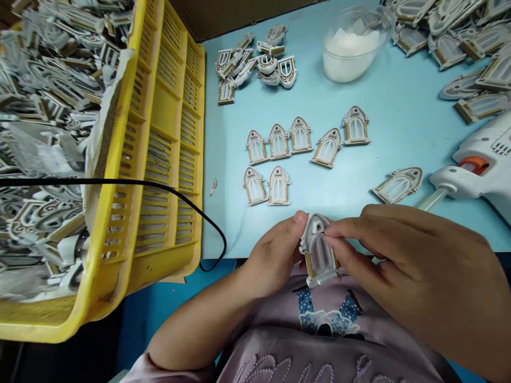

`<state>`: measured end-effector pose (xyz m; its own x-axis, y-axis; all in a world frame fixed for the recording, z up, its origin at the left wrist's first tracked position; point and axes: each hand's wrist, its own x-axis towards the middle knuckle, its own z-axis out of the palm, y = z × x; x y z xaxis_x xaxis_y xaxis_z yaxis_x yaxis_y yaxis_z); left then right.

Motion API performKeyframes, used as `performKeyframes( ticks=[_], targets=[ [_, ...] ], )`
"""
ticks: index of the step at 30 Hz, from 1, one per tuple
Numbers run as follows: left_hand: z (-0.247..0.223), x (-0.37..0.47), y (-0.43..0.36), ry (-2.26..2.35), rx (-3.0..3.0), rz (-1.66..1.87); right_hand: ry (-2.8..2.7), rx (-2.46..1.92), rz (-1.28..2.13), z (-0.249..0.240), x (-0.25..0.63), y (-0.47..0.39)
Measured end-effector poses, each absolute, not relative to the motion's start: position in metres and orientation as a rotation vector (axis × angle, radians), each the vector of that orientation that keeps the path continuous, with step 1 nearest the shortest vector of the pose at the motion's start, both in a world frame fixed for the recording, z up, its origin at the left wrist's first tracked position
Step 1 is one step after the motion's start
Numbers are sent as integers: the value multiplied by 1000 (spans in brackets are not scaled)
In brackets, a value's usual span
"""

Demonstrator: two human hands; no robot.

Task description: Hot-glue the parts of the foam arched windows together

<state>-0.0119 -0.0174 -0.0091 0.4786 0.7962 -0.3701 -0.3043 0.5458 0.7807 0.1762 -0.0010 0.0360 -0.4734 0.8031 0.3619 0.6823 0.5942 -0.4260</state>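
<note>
My left hand (273, 258) is closed around the left side of a small arched window frame (321, 258), white-grey with gold-brown edging, held upright over the table's front edge. Thumb and forefinger of my right hand (415, 266) are pinched together against the frame's upper part, beside a small square recess. Whatever may be between those fingertips is too small or hidden to make out. Beyond my hands, several similar arched frames (279, 186) lie in two loose rows on the light blue table (311, 186). Another frame (398, 184) lies tilted just past my right hand.
A yellow crate (165, 114) heaped with frames stands at left, a black cable (159, 185) crossing it. Small ornate pieces (243, 64) lie at the back. A clear tub (351, 56) holds white material. At right are a white glue gun (479, 159) and piled frames (451, 42).
</note>
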Motion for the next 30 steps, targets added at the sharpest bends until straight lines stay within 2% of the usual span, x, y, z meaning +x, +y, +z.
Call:
performKeyframes(
  ticks=[10,16,19,22,30],
  targets=[
    [-7,-12,-19,879,839,779,-2243,-1217,213,24,159,-7],
    [-7,-15,-15,729,615,657,-2118,-1185,977,39,186,-4],
    [-6,-17,-14,706,499,604,-2084,-1183,1080,43,199,-3],
    [-8,-17,-15,691,457,616,-2121,-1132,999,44,198,-1],
    [-8,-17,-17,777,702,698,-2271,-1175,462,39,176,-2]
  ],
)
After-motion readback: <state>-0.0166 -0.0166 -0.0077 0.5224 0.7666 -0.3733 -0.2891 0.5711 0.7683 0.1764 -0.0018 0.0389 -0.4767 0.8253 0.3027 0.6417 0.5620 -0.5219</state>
